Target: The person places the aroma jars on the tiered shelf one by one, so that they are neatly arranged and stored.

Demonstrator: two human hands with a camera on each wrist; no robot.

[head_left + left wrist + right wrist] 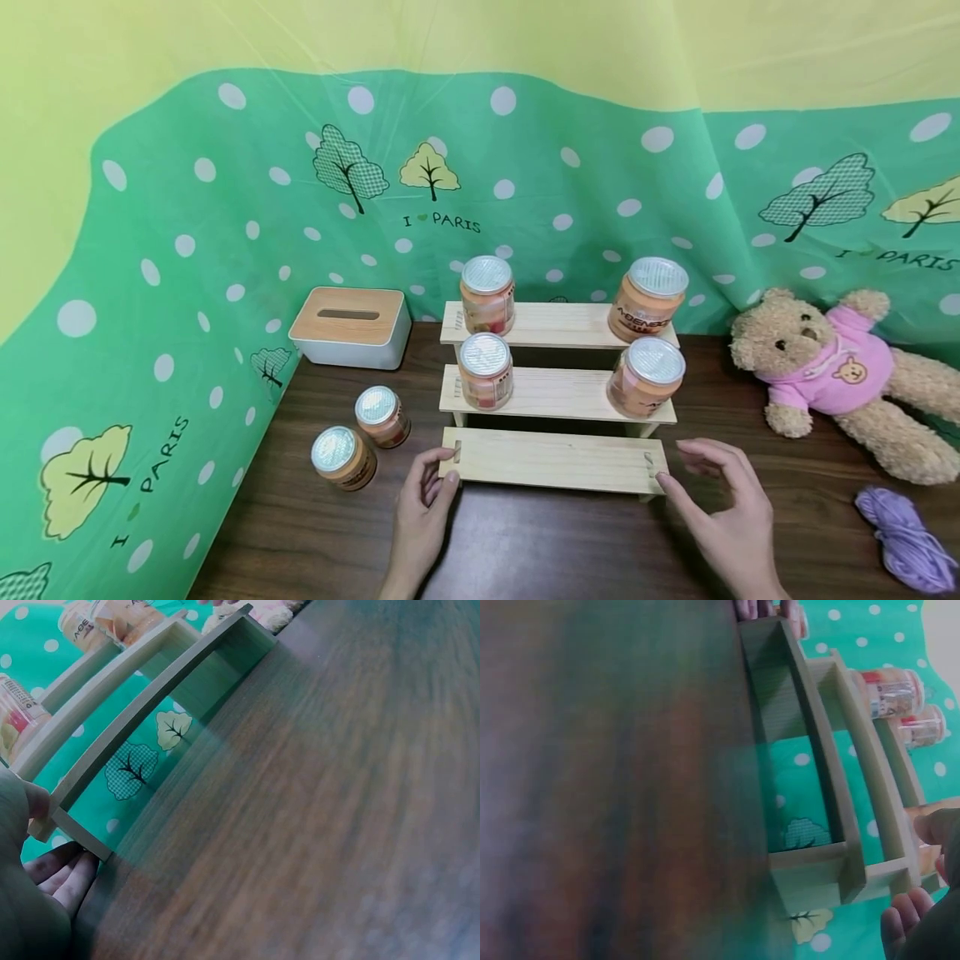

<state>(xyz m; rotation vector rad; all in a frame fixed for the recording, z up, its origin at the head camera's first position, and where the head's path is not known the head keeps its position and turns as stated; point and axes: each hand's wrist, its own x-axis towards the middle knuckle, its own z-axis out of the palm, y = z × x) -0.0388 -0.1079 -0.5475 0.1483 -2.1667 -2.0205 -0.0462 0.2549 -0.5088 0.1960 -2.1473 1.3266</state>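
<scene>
A pale wooden three-step display rack (555, 458) stands on the dark table, its lowest step towards me. My left hand (423, 508) grips the left end of that step. In the left wrist view the thumb lies at the board's top corner and the fingers (71, 881) by the end leg. At the right end, my right hand (723, 508) is spread, thumb close to the corner and fingers off the wood. Silver-lidded jars stand on the upper steps: back left (487, 296), back right (648, 300), middle left (486, 372) and middle right (647, 377). The lowest step bears no jar.
Left of the rack, two more jars, one nearer (343, 458) and one farther (382, 417), stand on the table (525, 550). Behind them is a white tissue box (351, 327) with a wood-coloured lid. A teddy bear (832, 358) and purple yarn (906, 542) lie at the right.
</scene>
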